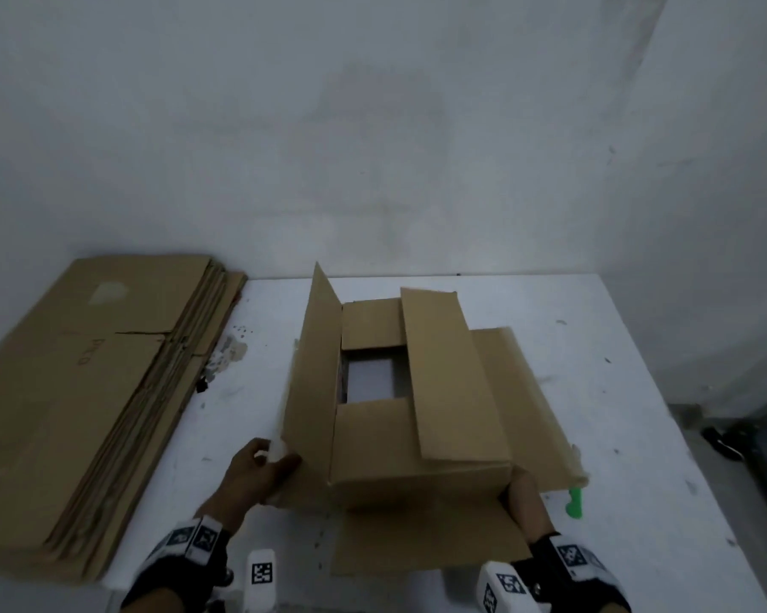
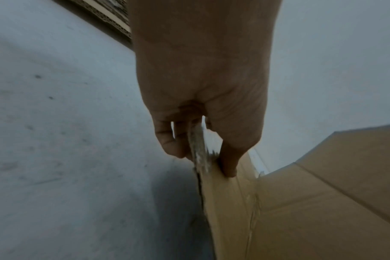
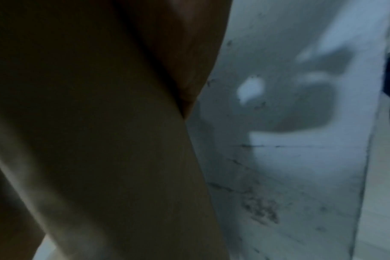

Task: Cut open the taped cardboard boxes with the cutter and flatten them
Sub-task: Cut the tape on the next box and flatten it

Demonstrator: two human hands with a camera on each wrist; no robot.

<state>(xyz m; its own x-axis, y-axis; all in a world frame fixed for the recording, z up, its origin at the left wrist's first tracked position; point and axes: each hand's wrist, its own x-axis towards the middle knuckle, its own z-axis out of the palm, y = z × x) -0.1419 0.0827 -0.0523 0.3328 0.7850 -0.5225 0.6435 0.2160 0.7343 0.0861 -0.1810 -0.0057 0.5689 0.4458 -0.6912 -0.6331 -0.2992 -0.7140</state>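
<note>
A brown cardboard box (image 1: 417,457) stands in the middle of the white table (image 1: 240,435) with its top flaps open; through the gap I see the table. My left hand (image 1: 284,457) pinches the near corner of the upright left flap (image 2: 229,202), where a scrap of clear tape (image 2: 198,149) clings, thumb on one side and fingers on the other. My right hand (image 1: 525,493) lies against the box's near right corner; its fingers are hidden behind the cardboard (image 3: 89,140). The green cutter (image 1: 575,502) lies on the table just right of that hand, partly under the right flap.
A stack of flattened cardboard (image 1: 85,391) lies along the table's left side. A wall stands right behind the table. The table's right edge drops to a floor with a dark object (image 1: 722,440). One flap lies flat toward me.
</note>
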